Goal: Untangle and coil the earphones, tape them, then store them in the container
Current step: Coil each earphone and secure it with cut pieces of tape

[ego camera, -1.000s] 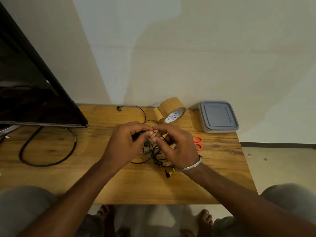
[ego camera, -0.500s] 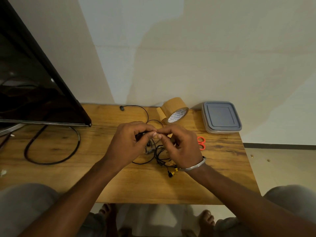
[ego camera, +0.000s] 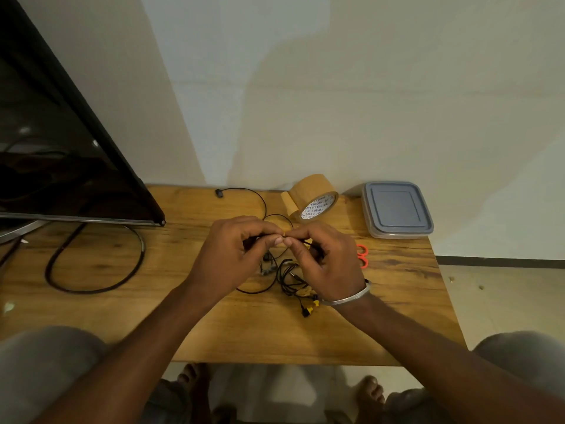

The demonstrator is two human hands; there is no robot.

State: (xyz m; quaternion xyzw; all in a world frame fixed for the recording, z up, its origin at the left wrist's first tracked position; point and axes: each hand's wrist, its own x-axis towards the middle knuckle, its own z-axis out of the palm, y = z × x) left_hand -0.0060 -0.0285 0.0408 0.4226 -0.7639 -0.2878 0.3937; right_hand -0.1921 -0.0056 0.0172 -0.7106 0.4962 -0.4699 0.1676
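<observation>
Stage: untangling. Left hand (ego camera: pixel 232 249) and right hand (ego camera: pixel 328 264) each hold a closed grip, pinching the earphones (ego camera: pixel 287 272) cord above mid-bench. The rest lies tangled beneath. Not coiled, not taped. Tape (ego camera: pixel 310 194) and lidded container (ego camera: pixel 397 209) sit at back edge.

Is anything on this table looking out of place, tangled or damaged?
Only the earphones: their black cables lie in a knotted heap on the table, one strand straying toward the far edge. The left hand and the right hand pinch a cable above the heap. Nothing looks spilled or broken.
</observation>
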